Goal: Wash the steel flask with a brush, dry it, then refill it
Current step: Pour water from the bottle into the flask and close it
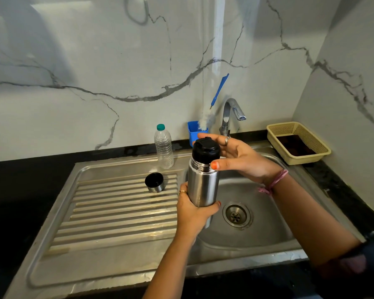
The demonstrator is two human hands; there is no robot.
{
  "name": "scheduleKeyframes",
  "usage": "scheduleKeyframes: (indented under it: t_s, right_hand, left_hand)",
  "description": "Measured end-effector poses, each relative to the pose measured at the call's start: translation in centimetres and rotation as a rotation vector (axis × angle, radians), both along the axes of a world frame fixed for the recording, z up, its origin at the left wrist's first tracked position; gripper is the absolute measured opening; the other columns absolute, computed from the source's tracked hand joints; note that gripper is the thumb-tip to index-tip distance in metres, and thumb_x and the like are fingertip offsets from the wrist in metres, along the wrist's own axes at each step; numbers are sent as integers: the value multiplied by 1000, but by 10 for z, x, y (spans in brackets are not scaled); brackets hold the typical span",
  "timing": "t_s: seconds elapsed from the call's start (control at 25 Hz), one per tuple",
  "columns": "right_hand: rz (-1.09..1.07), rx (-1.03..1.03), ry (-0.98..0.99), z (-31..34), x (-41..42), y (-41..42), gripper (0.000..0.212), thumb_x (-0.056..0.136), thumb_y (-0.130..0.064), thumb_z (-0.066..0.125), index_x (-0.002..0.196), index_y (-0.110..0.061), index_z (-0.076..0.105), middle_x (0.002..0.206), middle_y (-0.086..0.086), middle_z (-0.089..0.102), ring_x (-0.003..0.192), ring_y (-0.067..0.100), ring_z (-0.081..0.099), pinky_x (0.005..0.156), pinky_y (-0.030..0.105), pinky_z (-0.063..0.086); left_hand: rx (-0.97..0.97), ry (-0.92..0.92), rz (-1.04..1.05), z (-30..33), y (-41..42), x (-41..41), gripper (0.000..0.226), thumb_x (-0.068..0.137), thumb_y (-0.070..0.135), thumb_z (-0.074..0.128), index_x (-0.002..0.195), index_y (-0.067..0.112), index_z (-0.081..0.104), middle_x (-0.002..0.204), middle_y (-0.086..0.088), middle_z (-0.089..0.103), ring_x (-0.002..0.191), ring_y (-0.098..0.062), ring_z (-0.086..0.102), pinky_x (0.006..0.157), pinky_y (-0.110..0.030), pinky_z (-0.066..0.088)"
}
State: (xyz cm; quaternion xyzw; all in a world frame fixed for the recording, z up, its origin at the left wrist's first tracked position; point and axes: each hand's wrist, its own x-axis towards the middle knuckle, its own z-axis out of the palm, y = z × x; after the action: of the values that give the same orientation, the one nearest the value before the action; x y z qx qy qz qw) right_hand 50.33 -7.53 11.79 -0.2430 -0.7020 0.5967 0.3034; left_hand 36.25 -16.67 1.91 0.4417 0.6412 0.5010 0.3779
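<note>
Careful now: your left hand point(192, 209) grips the lower body of the steel flask point(203, 186), holding it upright over the sink basin point(257, 234), while your right hand point(240, 156) curls around the black stopper point(206, 150), thumb at the threaded neck. If the stopper comes free suddenly, it could drop into the basin toward the drain point(235, 214). A smooth steel wall may also slip in a one-handed hold.

Beside you, the flask's cup lid point(154, 182) sits on the ribbed steel drainboard point(121, 212), near a plastic water bottle point(163, 146). Behind, a bottle brush point(212, 108) stands in a blue holder point(193, 132) by the tap point(231, 113). A yellow basket point(298, 143) rests on the black counter point(20, 190), against marble-patterned walls point(95, 61).
</note>
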Motion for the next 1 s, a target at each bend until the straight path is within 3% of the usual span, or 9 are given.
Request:
scheduleKeyframes:
  t_s: [0.12,0.24,0.44,0.64,0.84,1.0]
  right_hand:
    - [-30,19,2,-4,-1,-2,57,71,-21,74,125,-17,57,120,-4,66,119,16,58,101,30,45]
    - [-148,35,-6,-6,-7,-4,59,62,-20,83,115,-17,58,113,-5,66,111,13,62,94,28,49]
    - [-29,-29,19,0,-2,-4,68,67,-23,76,130,-16,51,125,0,63,119,17,58,100,30,47]
    - [-152,-12,12,-2,-13,-5,64,55,-31,81,113,-18,57,109,-5,67,105,11,64,92,28,49]
    - [-8,-20,-28,0,-5,-2,63,70,-19,77,128,-18,53,125,-2,64,119,15,58,100,29,47]
    - [-120,-48,-7,-5,-15,0,71,53,-27,83,116,-19,52,113,-1,65,108,14,62,91,27,51]
  left_hand:
    - [-2,-3,-3,2,-1,0,78,60,8,90,115,30,40,96,15,56,84,1,57,63,-8,40]
    - [-14,-1,-7,3,-1,0,79,60,10,90,116,32,38,97,15,55,84,1,55,64,-10,40]
    - [-15,-4,-10,0,-1,-3,80,59,9,90,116,31,40,100,10,59,88,-3,59,68,-15,44]
    - [-10,-9,-2,-1,-1,-3,80,58,9,91,117,30,41,102,8,60,88,-2,59,67,-14,43]
    - [-15,-19,-2,-2,-1,-5,79,59,9,90,117,30,41,99,10,60,87,-2,60,65,-10,42]
    - [-31,-16,-6,-2,2,-5,79,59,9,90,116,31,40,100,9,59,87,-2,58,65,-12,42]
